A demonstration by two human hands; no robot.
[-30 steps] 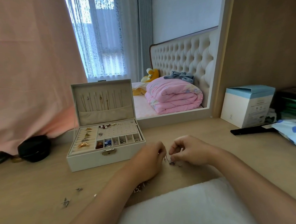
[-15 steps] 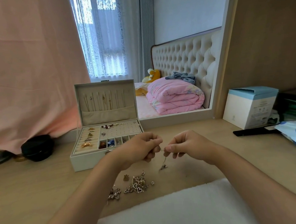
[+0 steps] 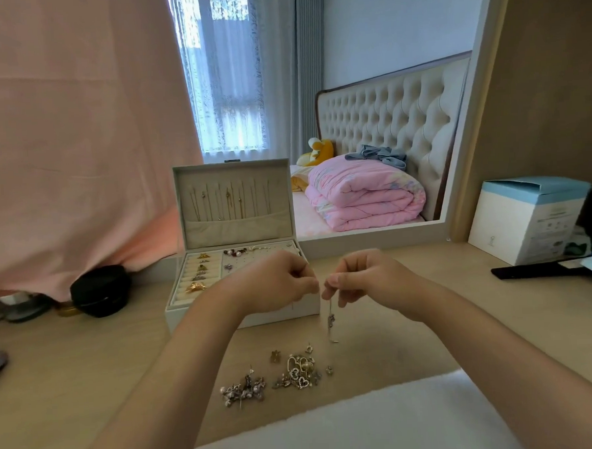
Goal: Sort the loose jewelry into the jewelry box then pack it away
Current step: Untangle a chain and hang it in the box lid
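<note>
Both hands raised over the table (image 3: pixel 89 372), just in front of the jewelry box (image 3: pixel 181 316).
- Right hand (image 3: pixel 366 279): fingers curled, tips pinching the top of a thin dangling piece (image 3: pixel 331 322), which hangs free above the table.
- Left hand (image 3: pixel 284 286): fingers curled tight, tips almost touching the right. Cannot tell whether it grips anything.

Risks:
- The pinch is on a very fine end. A slip would drop the piece into the loose jewelry (image 3: pixel 299 371) below, where it could tangle.
- A second cluster (image 3: pixel 243 390) lies left of that, near the forearm. A sweep of the arm could scatter it.

Box is open, lid upright.
- Chains (image 3: pixel 228 200) hang inside the lid.
- Ring rolls (image 3: pixel 201 270) on the left hold gold pieces.
- A beaded item (image 3: pixel 236 252) lies at the far edge of the tray.
- The near compartments are hidden by the hand.
</note>
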